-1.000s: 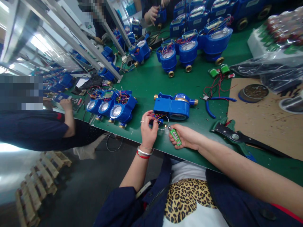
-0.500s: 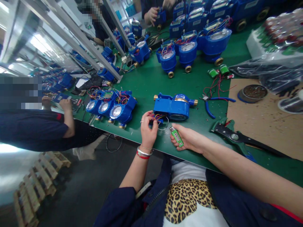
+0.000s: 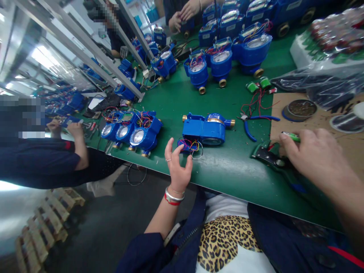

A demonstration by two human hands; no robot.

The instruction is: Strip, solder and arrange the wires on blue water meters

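My left hand [image 3: 179,170] is open, its fingers spread just in front of a small blue part with coloured wires [image 3: 189,145]. Those wires come from a blue water meter [image 3: 203,131] lying on its side with brass ends. Off to the right, my right hand [image 3: 315,159] is closed around a green lighter [image 3: 292,136], only part of which shows. It hovers over or touches a black and green cutting tool [image 3: 269,156]; I cannot tell which. Blue-handled pliers [image 3: 250,127] lie left of that hand.
Several open blue meters [image 3: 139,134] stand to the left, with more [image 3: 222,62] at the back. Green batteries with red wires [image 3: 257,86], a round tin [image 3: 300,110] and a solder spool [image 3: 348,121] are at the right. Co-workers sit left and opposite.
My right hand has moved right with the lighter, from near the meter to the cutting tool. My left hand has let go of the wires and spread its fingers.
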